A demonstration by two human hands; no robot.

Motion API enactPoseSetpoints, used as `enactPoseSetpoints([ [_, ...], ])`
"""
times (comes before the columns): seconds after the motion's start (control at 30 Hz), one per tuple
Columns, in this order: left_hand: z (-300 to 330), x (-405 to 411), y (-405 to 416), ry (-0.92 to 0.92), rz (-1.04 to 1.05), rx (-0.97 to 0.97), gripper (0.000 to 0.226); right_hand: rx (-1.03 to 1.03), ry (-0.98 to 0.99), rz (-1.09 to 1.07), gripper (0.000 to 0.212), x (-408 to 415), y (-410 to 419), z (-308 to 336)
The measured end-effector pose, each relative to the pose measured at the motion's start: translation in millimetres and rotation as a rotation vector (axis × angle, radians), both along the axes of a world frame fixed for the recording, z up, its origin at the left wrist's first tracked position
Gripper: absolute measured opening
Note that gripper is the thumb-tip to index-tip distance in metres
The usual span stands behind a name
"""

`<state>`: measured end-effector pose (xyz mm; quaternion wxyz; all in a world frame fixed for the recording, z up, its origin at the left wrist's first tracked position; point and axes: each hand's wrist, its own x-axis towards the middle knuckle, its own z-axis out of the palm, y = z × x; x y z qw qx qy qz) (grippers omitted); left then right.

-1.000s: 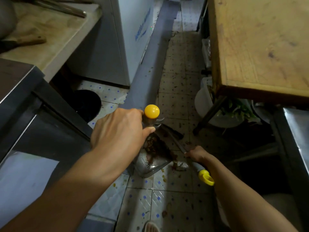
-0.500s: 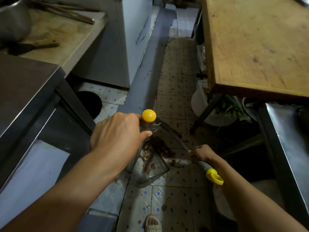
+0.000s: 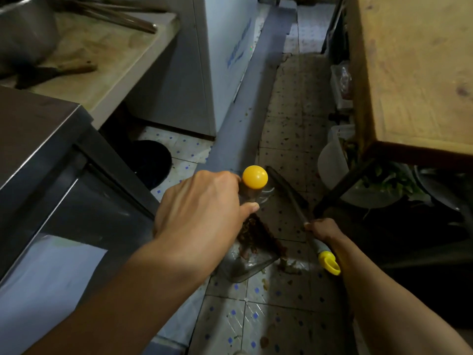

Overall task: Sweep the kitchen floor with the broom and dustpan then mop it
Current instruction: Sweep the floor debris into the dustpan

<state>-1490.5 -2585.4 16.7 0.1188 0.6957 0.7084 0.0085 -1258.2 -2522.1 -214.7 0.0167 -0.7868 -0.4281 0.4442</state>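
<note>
**Debris in the pan**

Your left hand (image 3: 202, 216) grips the yellow-knobbed handle of the clear plastic dustpan (image 3: 245, 262), holding brown scraps on the tiled floor (image 3: 286, 149). Your right hand (image 3: 321, 228) clasps the grey, yellow-tipped broom (image 3: 298, 211) beside it.

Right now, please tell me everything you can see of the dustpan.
The dustpan is grey and looks like plastic, with an upright handle ending in a round yellow knob. The left hand grips the handle just below the knob. The pan stands on the tiled floor, holding a pile of brown debris. More scraps lie on the tiles beside its right edge.
</note>
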Motion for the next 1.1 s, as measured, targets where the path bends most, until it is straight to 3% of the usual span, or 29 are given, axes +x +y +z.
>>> enactPoseSetpoints([
  [0.5,27,5,-4,0.053,-0.015,-0.03,0.033,0.003,0.1,-0.003,0.03,8,-34,60],
  [0.8,20,4,-4,0.048,0.006,-0.041,0.034,0.079,0.054,-0.152,0.03,-1,-25,49],
  [0.97,25,2,-5,0.028,0.008,-0.036,0.035,0.008,0.018,-0.213,0.02,-1,-42,55],
  [1.1,31,0,-9,0.023,0.004,-0.03,0.035,-0.028,0.016,-0.355,0.026,3,-56,53],
])
